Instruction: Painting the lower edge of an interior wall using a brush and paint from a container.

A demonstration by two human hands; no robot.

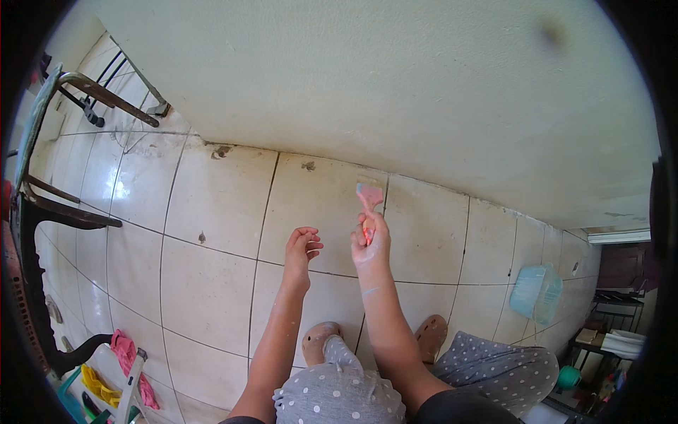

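Note:
My right hand (372,239) is closed around the handle of a paintbrush (371,196) with a pink, paint-smeared ferrule. The brush points away from me, its pale bristles near the foot of the off-white wall (371,90); whether they touch anything I cannot tell. Pale paint marks show on my right wrist and forearm. To the left, my left hand (304,245) is held over the floor tiles with its fingers loosely curled and nothing in them. A light blue plastic container (536,294) with whitish smears is on the floor at the right.
Chairs (69,217) line the left side, their legs on the tiles. Pink cloth (125,352) and yellow cloth (98,386) lie at the lower left by a metal frame (130,387). A dark shelf (598,344) with various items is at the far right.

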